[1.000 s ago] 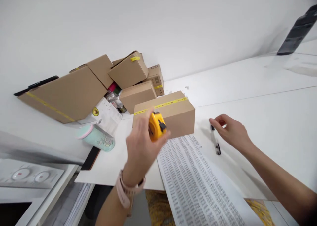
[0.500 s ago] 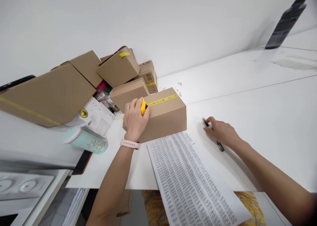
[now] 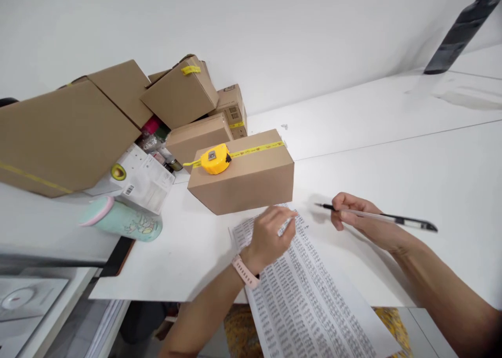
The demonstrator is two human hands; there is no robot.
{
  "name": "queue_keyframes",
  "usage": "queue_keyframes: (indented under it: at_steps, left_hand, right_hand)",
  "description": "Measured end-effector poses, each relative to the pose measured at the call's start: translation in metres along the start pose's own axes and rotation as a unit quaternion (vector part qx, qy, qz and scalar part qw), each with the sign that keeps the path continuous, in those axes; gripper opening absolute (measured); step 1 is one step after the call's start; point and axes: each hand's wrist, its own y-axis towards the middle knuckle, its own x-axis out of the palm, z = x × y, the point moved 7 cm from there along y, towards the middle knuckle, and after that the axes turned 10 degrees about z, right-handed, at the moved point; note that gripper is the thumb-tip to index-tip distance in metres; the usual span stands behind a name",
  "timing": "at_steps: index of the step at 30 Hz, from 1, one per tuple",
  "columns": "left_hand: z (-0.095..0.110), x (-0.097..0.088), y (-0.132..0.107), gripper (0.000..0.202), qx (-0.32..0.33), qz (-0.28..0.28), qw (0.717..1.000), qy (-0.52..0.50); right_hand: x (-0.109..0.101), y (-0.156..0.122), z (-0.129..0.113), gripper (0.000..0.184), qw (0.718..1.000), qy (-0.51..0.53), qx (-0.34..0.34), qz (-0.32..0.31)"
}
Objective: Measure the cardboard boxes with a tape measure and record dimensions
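White worktop (image 3: 392,154), printed sheet (image 3: 306,295) at near edge.
Right hand (image 3: 356,217) grip pinching pen (image 3: 376,218), tip left toward sheet; left hand (image 3: 270,238) empty, pressing it.

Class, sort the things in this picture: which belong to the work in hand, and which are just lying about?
In hand: pen in right hand; printed sheet under left hand; tape measure on taped box.
Lying about: mint bottle; piled boxes; white carton.
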Motion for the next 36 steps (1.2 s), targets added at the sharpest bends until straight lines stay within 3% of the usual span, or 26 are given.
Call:
queue_keyframes:
  at_steps: [3,6,11,18,23,26,36]
  left_hand:
    - [-0.011,0.048,-0.034,0.069,-0.026,-0.196,0.980,0.013]
    - [-0.023,0.057,-0.046,0.091,0.027,-0.270,0.962,0.037]
    - [-0.031,0.053,-0.043,0.092,0.092,-0.295,0.951,0.019]
    - [-0.029,0.058,-0.037,0.089,0.047,-0.267,0.962,0.021]
    - [-0.027,0.052,-0.033,0.056,0.045,-0.246,0.968,-0.007]
    - [-0.028,0.050,-0.033,0.046,0.044,-0.245,0.968,-0.011]
    - [-0.029,0.051,-0.033,0.042,0.031,-0.242,0.970,-0.012]
  right_hand:
    - [0.014,0.003,0.008,0.051,1.000,-0.014,0.014,0.004]
    - [0.027,0.005,0.017,0.059,0.999,0.023,0.025,-0.011]
    - [0.038,0.002,0.036,0.043,0.997,-0.019,0.076,-0.001]
    - [0.043,0.000,0.031,0.039,0.990,-0.067,-0.001,0.125]
    - [0.041,0.001,0.034,0.042,0.979,-0.104,-0.021,0.172]
    - [0.041,-0.001,0.037,0.040,0.973,-0.144,-0.040,0.173]
    - [0.046,-0.001,0.044,0.030,0.973,-0.180,-0.050,0.132]
